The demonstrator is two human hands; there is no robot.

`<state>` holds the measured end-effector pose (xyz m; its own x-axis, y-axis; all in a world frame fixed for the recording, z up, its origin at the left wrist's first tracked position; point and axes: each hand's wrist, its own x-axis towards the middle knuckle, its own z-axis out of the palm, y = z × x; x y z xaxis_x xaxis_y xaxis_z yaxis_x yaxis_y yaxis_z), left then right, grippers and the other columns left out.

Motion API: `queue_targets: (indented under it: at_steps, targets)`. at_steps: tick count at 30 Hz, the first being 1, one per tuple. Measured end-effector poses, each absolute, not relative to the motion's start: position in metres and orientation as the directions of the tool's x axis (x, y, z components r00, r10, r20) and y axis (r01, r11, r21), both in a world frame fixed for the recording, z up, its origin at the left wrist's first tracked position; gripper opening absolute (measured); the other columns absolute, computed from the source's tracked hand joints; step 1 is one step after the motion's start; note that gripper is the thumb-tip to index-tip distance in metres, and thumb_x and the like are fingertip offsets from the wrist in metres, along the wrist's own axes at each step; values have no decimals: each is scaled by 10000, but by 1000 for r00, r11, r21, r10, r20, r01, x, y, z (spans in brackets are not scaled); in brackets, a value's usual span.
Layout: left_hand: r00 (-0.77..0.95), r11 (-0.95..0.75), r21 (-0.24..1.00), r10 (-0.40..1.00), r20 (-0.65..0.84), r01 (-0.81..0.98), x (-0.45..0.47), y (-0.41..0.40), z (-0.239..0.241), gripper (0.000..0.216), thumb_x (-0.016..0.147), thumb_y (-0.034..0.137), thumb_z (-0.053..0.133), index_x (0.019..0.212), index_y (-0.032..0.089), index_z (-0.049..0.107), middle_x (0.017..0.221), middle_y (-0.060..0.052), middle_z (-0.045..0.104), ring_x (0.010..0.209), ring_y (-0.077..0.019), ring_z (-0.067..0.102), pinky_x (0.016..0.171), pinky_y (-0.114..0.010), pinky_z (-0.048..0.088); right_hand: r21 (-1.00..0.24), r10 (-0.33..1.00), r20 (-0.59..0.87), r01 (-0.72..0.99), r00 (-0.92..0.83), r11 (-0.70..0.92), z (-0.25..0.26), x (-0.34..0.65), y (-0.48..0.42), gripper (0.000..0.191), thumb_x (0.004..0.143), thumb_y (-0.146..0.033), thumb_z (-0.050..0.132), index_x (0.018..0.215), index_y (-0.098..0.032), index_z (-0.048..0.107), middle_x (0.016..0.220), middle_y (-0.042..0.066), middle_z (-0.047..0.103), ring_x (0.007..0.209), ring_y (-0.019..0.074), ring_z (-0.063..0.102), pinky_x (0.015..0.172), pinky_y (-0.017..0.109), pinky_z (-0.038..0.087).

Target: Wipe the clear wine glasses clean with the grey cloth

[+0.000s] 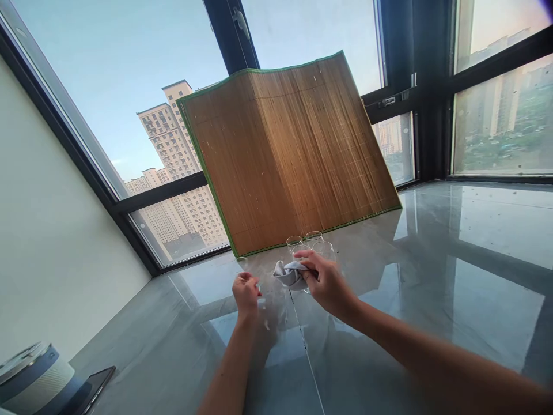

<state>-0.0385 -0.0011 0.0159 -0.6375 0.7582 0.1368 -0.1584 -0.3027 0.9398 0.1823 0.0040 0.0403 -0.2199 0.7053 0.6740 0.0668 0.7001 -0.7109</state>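
My right hand [325,282] pinches a bunched pale grey cloth [290,275] above the glossy tiled surface. Just beyond this hand stand several clear drinking glasses [314,236], close together and partly hidden by my fingers. To the left, my left hand [246,291] is closed, its fingers curled away from me. A faint clear rim [242,263], like that of a glass, shows just past its fingertips. Whether the left fingers grip it cannot be made out. The two hands are a short way apart, with the cloth between them.
A brown bamboo mat [294,155] with green edging leans against the windows behind the glasses. At the lower left, a blue and white lidded container [38,377] stands beside a dark phone-like slab [99,383]. A white wall [56,202] bounds the left side.
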Motion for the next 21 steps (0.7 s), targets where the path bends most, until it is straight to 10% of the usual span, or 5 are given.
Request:
queue_targets:
  at_steps: [9, 21]
  targets:
    - [-127, -193, 580, 980, 152, -792, -23, -30, 34, 188, 706, 85, 594, 777, 175, 446, 659, 74, 311, 406, 11, 189, 380, -92, 237, -691, 702, 644, 162, -303, 704, 29, 173, 4, 346, 914, -116, 450, 1240, -220, 503, 991, 53, 743, 844, 196, 679, 772, 319, 495]
    - [115, 1, 664, 985, 129, -748, 0, -38, 40, 211, 676, 114, 638, 814, 174, 491, 657, 89, 325, 386, 26, 147, 363, -112, 202, -770, 717, 475, 154, -510, 620, 21, 168, -4, 740, 750, -43, 538, 1449, -203, 355, 1077, 59, 703, 935, 206, 663, 871, 341, 485]
